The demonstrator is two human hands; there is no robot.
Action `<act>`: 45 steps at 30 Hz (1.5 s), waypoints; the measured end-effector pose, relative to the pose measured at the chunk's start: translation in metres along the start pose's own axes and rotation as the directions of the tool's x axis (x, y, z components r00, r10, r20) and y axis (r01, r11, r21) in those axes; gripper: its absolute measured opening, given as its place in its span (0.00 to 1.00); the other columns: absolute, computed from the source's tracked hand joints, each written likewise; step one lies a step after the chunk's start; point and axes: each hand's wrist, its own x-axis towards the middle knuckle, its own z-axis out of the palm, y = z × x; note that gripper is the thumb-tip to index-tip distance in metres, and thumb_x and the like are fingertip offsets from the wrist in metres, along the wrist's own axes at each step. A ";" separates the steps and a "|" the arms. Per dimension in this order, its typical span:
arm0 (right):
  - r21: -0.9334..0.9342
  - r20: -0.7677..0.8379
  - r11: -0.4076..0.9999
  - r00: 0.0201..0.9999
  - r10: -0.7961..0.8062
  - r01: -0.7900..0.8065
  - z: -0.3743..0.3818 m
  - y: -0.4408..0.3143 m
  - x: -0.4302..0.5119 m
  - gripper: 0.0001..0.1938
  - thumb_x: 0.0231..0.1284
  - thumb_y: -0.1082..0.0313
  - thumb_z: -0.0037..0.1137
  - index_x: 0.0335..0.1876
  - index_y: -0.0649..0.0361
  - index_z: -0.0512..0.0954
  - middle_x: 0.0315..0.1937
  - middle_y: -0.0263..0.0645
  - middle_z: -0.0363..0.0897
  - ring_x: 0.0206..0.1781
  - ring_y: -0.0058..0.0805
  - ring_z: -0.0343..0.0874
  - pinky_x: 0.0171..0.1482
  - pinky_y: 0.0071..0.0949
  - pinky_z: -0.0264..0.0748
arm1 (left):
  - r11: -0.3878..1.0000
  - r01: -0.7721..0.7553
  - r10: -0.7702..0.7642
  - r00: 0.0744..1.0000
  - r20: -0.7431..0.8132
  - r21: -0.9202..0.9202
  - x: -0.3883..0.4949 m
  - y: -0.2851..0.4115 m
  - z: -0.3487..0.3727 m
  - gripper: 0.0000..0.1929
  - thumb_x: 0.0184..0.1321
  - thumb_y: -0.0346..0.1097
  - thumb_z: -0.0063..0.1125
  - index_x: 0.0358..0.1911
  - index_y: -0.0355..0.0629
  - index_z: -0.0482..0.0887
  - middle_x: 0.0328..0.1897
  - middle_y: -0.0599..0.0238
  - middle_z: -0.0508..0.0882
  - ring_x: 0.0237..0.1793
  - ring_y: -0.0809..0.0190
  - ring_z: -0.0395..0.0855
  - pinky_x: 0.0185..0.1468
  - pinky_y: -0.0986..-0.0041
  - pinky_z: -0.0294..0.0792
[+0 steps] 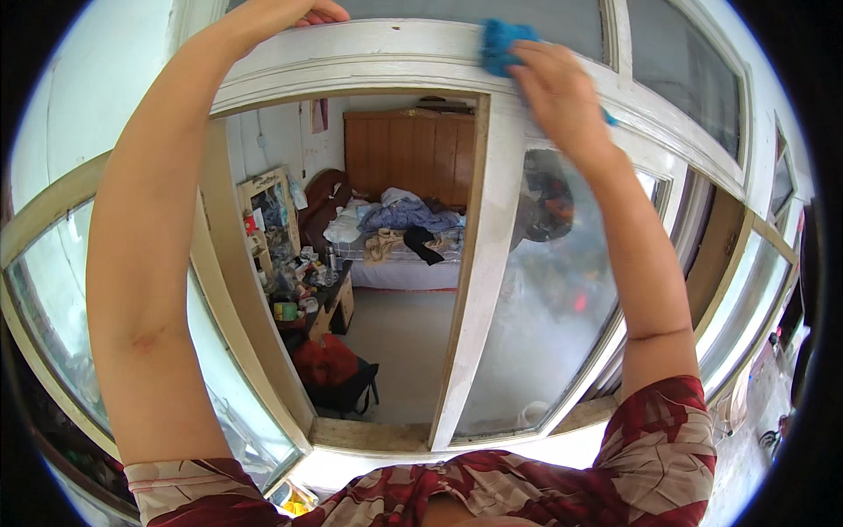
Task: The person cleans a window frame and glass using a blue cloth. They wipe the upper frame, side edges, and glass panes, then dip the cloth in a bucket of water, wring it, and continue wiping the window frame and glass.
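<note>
My right hand (553,85), slightly blurred, grips a blue cloth (504,46) against the white wooden crossbar (395,43) of a window frame. A scrap of the same blue shows beyond my wrist. Raised at the upper left, my left hand (306,12) is near the top edge of the crossbar with its fingers partly curled. Its fingertips reach the frame by the upper glass pane (421,9), and I see nothing in its grasp. Below the crossbar, a fixed glass pane (546,316) stands right of the open window gap.
An open casement (49,283) swings out at left, another (744,303) at right. Through the gap are a bed (405,270) with rumpled bedding, a cluttered desk (336,293) and a red-and-black bag (326,362) on a chair. The wooden sill (369,435) runs below.
</note>
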 end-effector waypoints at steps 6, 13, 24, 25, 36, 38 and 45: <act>-0.359 -0.107 0.833 0.905 0.411 -0.420 -0.118 0.105 -0.082 0.12 0.70 0.67 0.61 0.51 0.67 0.84 0.55 0.50 0.85 0.57 0.49 0.83 0.62 0.39 0.78 | 0.999 0.047 -0.048 0.994 -0.096 -0.010 0.005 -0.001 0.009 0.49 0.72 0.77 0.33 0.46 0.28 0.91 0.47 0.45 0.91 0.54 0.51 0.86 0.67 0.63 0.72; -0.326 -0.168 0.927 0.976 0.137 -0.186 -0.068 0.113 -0.049 0.11 0.67 0.66 0.64 0.49 0.62 0.87 0.50 0.47 0.85 0.54 0.50 0.82 0.60 0.41 0.77 | 0.996 -0.019 0.003 0.985 -0.171 -0.092 -0.009 0.006 0.021 0.48 0.73 0.76 0.34 0.43 0.29 0.92 0.43 0.48 0.91 0.51 0.53 0.86 0.65 0.65 0.72; 0.151 0.027 0.989 1.000 0.003 -0.007 0.137 -0.086 0.127 0.10 0.67 0.67 0.59 0.47 0.61 0.87 0.50 0.44 0.87 0.55 0.46 0.82 0.62 0.42 0.78 | 0.979 -0.165 0.110 0.920 -0.376 -0.119 0.006 -0.038 0.035 0.36 0.75 0.66 0.46 0.58 0.34 0.86 0.54 0.56 0.86 0.58 0.55 0.80 0.68 0.66 0.66; 0.134 0.053 0.991 0.998 0.023 -0.030 0.143 -0.089 0.130 0.10 0.67 0.67 0.59 0.46 0.61 0.87 0.50 0.44 0.87 0.55 0.46 0.82 0.62 0.42 0.78 | 0.984 -0.176 0.144 0.896 -0.421 -0.038 0.007 -0.043 0.037 0.33 0.77 0.63 0.45 0.57 0.36 0.86 0.51 0.61 0.86 0.55 0.58 0.79 0.66 0.69 0.65; -0.201 -0.020 0.979 0.999 -0.042 0.037 -0.042 0.071 0.003 0.09 0.66 0.71 0.63 0.48 0.65 0.85 0.49 0.49 0.87 0.54 0.49 0.82 0.59 0.44 0.78 | 0.996 -0.077 0.057 0.921 -0.385 -0.035 0.000 -0.037 0.034 0.44 0.70 0.77 0.39 0.53 0.37 0.89 0.52 0.57 0.87 0.55 0.56 0.81 0.69 0.66 0.65; -0.326 0.048 0.938 0.993 -0.106 0.116 -0.073 0.092 -0.018 0.09 0.65 0.71 0.64 0.47 0.65 0.85 0.49 0.48 0.87 0.54 0.49 0.82 0.57 0.43 0.79 | 0.997 -0.074 0.060 0.919 -0.390 -0.022 -0.001 -0.035 0.036 0.44 0.70 0.77 0.39 0.53 0.37 0.89 0.52 0.57 0.88 0.56 0.55 0.81 0.69 0.66 0.64; -0.301 -0.090 0.953 0.994 -0.054 0.025 -0.051 0.073 -0.017 0.09 0.62 0.75 0.62 0.47 0.66 0.85 0.49 0.48 0.87 0.54 0.50 0.82 0.59 0.42 0.79 | 0.998 -0.069 0.064 0.903 -0.425 0.005 -0.001 -0.039 0.041 0.43 0.70 0.76 0.40 0.53 0.39 0.90 0.51 0.56 0.88 0.57 0.55 0.81 0.69 0.65 0.64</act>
